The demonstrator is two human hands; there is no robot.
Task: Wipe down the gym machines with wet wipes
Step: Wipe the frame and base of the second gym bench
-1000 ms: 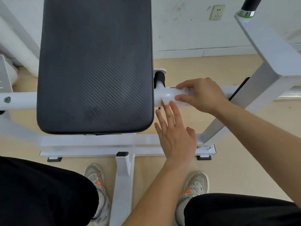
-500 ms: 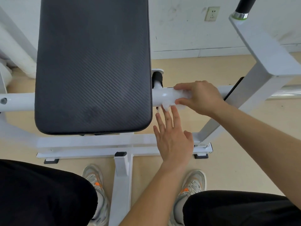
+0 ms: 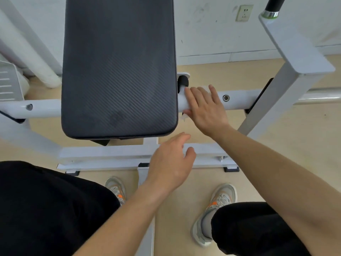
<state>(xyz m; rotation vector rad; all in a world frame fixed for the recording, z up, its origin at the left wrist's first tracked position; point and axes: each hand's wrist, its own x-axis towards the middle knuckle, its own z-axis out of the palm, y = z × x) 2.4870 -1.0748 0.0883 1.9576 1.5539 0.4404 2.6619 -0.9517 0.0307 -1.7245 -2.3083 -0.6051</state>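
Pressing down on the white bar [image 3: 239,99] at centre right of the frame, the right hand [image 3: 205,109] holds a wet wipe [image 3: 204,87] flat against the metal, just beside the right edge of the black pad [image 3: 118,71]. The fingers [image 3: 193,95] lie straight and close together across the top of the bar, and the thumb sits at its lower edge. Only small white corners of the wipe show above and below the hand. This flat hold appears intended to keep the wipe in full contact with the rounded tube while it is rubbed along.

The left hand [image 3: 171,163] hovers lower centre, above the white base frame [image 3: 103,154], touching nothing. Its fingers are loosely extended and slightly apart. It appears to be held ready rather than working.

Count:
- One wipe and two hands.
- One pad.
- Two bolts on the bar, one right of the hand [image 3: 226,98] and one at far left [image 3: 29,107].
- Two shoes on the floor [image 3: 295,145], at [image 3: 116,189] and [image 3: 219,202].
- One wall socket [image 3: 244,12] at upper right.

In my judgement, wiping of this bar section is under way. The stretch toward the right upright remains to be done.
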